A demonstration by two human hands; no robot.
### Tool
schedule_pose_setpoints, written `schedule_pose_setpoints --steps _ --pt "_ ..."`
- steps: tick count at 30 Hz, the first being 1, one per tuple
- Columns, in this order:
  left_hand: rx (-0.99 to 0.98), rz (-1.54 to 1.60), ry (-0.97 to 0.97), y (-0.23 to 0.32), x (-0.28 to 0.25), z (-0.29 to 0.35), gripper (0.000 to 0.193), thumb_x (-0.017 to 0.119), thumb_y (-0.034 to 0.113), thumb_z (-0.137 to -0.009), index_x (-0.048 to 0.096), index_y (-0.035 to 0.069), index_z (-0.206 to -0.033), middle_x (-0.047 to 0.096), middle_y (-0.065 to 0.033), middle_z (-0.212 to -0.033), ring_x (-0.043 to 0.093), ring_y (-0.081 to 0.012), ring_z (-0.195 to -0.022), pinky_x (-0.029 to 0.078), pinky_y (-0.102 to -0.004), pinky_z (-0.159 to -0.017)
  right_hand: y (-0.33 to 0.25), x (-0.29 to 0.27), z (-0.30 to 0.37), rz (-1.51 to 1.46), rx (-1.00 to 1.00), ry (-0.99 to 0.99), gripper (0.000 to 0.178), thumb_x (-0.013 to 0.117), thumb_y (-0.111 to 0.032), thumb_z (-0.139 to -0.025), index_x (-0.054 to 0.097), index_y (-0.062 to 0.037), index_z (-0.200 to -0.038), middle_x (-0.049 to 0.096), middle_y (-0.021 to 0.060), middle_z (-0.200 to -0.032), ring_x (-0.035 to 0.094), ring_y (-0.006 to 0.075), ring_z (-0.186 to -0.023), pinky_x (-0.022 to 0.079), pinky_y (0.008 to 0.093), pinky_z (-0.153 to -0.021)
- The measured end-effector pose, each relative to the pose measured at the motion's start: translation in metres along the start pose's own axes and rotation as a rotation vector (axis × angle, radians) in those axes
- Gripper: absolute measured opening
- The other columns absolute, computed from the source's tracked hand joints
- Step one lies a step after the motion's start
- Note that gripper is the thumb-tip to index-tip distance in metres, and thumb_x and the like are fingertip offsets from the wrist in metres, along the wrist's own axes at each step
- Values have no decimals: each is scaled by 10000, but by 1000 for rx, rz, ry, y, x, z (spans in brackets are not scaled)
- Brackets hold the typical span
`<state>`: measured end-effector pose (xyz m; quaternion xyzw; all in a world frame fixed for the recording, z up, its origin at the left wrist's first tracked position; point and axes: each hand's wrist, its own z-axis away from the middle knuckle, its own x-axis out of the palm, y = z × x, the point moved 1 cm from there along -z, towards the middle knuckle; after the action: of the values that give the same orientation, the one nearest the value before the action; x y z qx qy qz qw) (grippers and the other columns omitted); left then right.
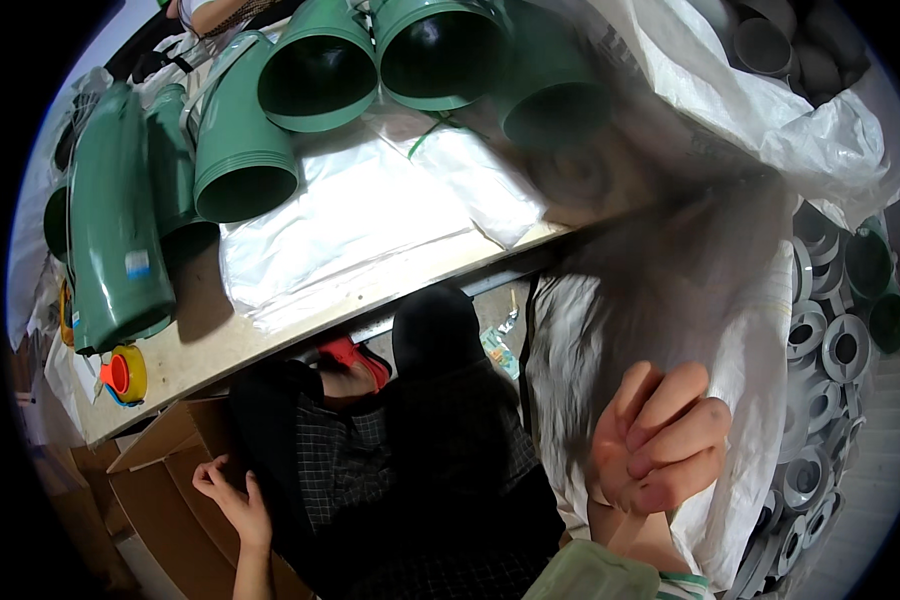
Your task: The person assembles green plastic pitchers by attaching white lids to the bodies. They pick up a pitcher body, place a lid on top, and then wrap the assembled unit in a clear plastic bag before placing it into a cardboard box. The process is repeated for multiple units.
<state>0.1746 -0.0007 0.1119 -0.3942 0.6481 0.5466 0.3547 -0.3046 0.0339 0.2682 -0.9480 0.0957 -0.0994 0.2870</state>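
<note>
My right hand [658, 440] is raised in front of a white woven sack [580, 370], its fingers curled in toward the palm. Nothing shows between them. Low on the left, my left hand [235, 503] hangs beside my leg, over an open cardboard box [160, 480]. Its fingers are loosely bent, the thumb apart, and they hold nothing. Neither hand touches the green pipe fittings on the table. Those include a long curved pipe [120, 220] at the left and a wide-mouthed pipe [245, 150] near the middle.
A pale table [370, 290] runs across in front of me, with white plastic bags [340, 210] on it. A yellow tape roll [130, 374] sits at its left corner. Several grey ring-shaped fittings [845, 348] fill a sack at the right.
</note>
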Motion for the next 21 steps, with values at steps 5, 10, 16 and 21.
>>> schedule_pose_setpoints --steps 5,10,16,21 --pt "-32 -5 6 -5 2 4 651 615 -90 -812 352 -46 -1406 306 -202 -1330 440 -361 -1238 335 -440 -1096 22 -6 2 77 15 114 45 760 -93 -847 741 -52 -850 592 27 -831 494 168 -750 410 265 -626" --pt "-30 1 -10 6 3 0 650 620 -88 -805 356 -52 -1398 303 -204 -1327 445 -362 -1230 340 -441 -1094 101 -84 19 490 404 349 67 701 -31 -900 692 34 -910 590 43 -823 521 120 -741 400 230 -668" --pt "-74 -17 12 3 -3 5 549 640 -67 -777 456 -24 -1293 316 -204 -1303 423 -380 -1233 345 -436 -1085 244 -180 39 916 571 326 111 717 -77 -885 738 23 -928 708 59 -814 621 113 -763 486 272 -721" --pt "-69 -4 17 24 -12 -16 515 717 -12 -754 510 26 -1224 353 -227 -1257 416 -421 -1194 373 -452 -1053 279 -242 52 1137 727 101 208 710 -215 -918 767 -20 -964 750 157 -849 716 228 -797 536 353 -751"
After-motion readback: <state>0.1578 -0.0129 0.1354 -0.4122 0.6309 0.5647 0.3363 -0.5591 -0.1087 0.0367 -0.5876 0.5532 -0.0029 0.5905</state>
